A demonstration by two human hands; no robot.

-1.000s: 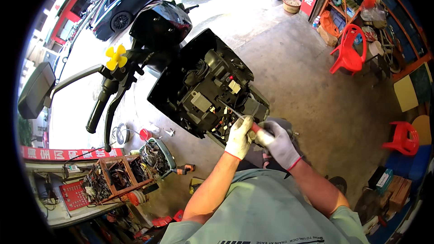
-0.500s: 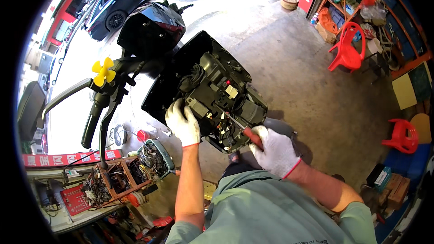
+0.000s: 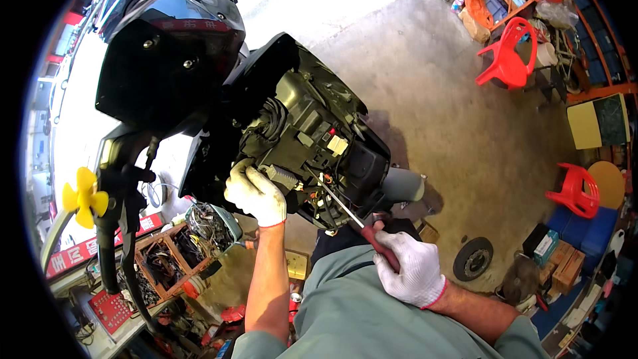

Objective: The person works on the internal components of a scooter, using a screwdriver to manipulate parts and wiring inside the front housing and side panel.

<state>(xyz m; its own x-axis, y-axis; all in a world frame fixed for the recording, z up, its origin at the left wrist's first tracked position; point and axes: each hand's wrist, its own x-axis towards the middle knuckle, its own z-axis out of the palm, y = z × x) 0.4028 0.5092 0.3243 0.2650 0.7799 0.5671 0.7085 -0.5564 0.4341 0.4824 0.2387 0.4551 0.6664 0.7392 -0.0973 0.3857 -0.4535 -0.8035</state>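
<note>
The opened front body (image 3: 297, 92) of a black scooter sits before me, with exposed wiring, a pale connector block (image 3: 337, 145) and a finned metal module (image 3: 282, 177). My left hand (image 3: 256, 196), in a white glove, has its fingers curled at the module's left side; what they grip is hidden. My right hand (image 3: 409, 269), also gloved, grips a screwdriver (image 3: 349, 211) by its red handle, the long shaft angled up-left into the wiring. The handlebar, with a yellow pinwheel (image 3: 84, 197), stands at the left, below a black headlamp housing (image 3: 166, 73).
Red plastic chairs (image 3: 506, 60) and an orange shelf (image 3: 498, 16) of goods line the right side. A loose wheel (image 3: 473, 259) and boxes (image 3: 565, 269) lie at lower right. A bench with a crowded wooden tool tray (image 3: 159, 262) and a red socket case (image 3: 110, 309) is at lower left.
My left hand has moved from beside the screwdriver to the module's left side. My right hand and screwdriver sit lower in view. My view has shifted, bringing the headlamp housing lower and larger.
</note>
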